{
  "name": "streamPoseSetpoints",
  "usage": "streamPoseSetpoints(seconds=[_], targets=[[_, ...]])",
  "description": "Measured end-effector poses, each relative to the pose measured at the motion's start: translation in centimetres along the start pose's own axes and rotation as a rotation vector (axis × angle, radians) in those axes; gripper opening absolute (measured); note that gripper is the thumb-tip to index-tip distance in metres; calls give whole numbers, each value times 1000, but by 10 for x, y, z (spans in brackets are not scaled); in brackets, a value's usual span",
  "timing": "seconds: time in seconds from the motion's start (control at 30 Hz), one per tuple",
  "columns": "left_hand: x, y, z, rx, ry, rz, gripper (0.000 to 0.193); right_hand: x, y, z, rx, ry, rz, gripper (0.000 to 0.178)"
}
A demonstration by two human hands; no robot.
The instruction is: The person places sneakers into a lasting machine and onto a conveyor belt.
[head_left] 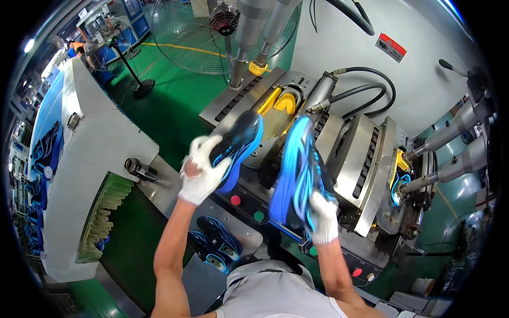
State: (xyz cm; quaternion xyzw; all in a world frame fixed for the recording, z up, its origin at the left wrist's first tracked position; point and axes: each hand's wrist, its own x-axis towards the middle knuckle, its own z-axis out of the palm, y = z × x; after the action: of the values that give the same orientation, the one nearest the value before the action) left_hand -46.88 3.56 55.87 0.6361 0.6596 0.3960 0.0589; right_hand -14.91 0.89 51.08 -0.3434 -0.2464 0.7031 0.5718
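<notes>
My left hand (202,168), in a white knit glove with a reddish-brown stain, is closed around a black shoe with a blue sole (238,146). In my gloved right hand (322,217) is a second shoe (297,169), turned so its blue and light-blue sole faces left. Both shoes are held up in front of the pressing machine, slightly blurred. Just beyond them lies the machine's left station, with a yellow shoe-shaped pad (285,103) between metal blocks. At the right station, another blue-edged shoe (398,185) sits under metal rods.
A pair of black-and-blue shoes (216,241) rests on a metal shelf before me. Red and green buttons (259,216) line the machine's front panel. To the left stands a grey curved housing (106,138) with a green-flapped opening and more shoes beyond it. A large fan (222,26) stands behind.
</notes>
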Motion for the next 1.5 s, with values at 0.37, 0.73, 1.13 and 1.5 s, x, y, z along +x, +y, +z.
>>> streamPoseSetpoints(seconds=[0.37,0.73,1.13,1.5], targets=[[-320,-96,-71,401,106,-1027,61,391,84,22,-1453,292,-20,14],[-442,-61,14,440,243,-1380,85,432,139,36,-1594,41,-19,22],[-499,-98,2,-100,231,-1472,81,3,186,14,-2128,-515,-469,94],[-553,-148,-113,-464,21,-1615,90,-151,310,55,-1501,-934,-14,103]])
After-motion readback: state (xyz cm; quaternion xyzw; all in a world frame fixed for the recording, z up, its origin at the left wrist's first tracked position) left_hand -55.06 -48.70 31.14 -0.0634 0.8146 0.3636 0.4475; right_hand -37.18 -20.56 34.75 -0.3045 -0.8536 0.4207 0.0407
